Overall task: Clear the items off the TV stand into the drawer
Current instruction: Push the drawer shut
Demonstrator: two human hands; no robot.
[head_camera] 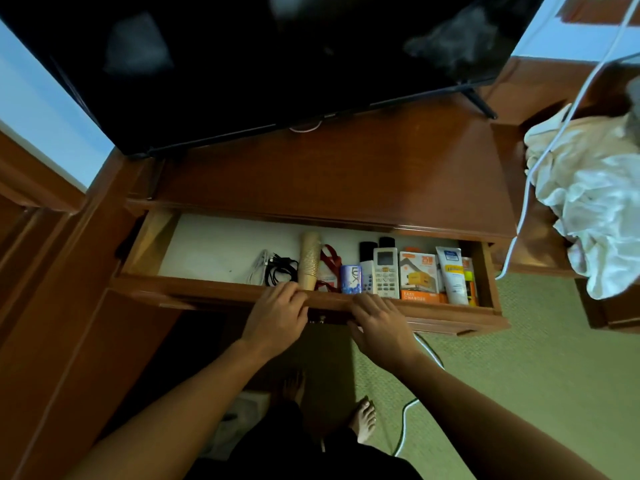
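Presently the drawer [207, 285], pulled out from under the TV stand top [329, 168] with the remote [385, 271] and other items in its right half, has your left hand [277, 313] curled over its front rim and your right hand [377, 323] laid flatter there, so a hasty shove risks pinched fingertips.

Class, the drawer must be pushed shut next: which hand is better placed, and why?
Right, narrowly. The right hand lies flat on the front rim of the drawer, ready to push. The left hand curls its fingers over that rim, so it would likely have to let go first.
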